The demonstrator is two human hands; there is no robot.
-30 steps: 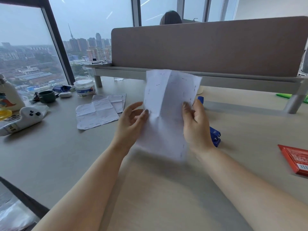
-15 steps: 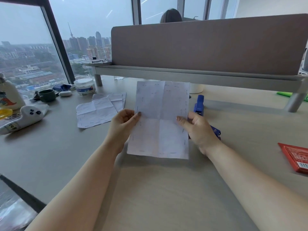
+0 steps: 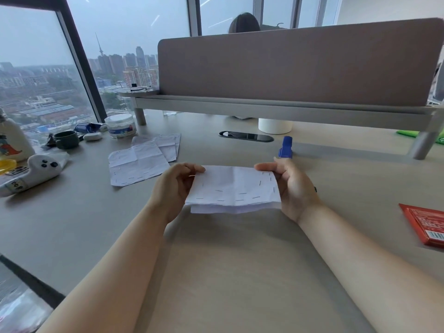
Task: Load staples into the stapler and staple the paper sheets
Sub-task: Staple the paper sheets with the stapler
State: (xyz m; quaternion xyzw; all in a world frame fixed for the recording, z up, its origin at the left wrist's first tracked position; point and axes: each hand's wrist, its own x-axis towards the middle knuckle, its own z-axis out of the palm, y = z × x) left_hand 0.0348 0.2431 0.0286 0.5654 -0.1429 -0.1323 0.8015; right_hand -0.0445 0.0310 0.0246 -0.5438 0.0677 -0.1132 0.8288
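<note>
A white paper sheet (image 3: 234, 188), creased and dotted with several staples, is folded over on itself above the desk. My left hand (image 3: 176, 186) pinches its left edge and my right hand (image 3: 290, 186) pinches its right edge. The blue stapler (image 3: 286, 146) lies on the desk just behind my right hand, which hides its near end. More stapled sheets (image 3: 141, 159) lie flat on the desk to the left.
On the left by the window stand a green cup (image 3: 67, 139), a white tub (image 3: 120, 126), a white toy (image 3: 31, 175) and a bottle. A red packet (image 3: 425, 224) lies at right. A grey divider on a raised shelf (image 3: 288, 108) crosses the back.
The sheet, held upright and open before, came down towards the desk and is now folded in half, top edge brought over. Both hands stayed on its side edges.
</note>
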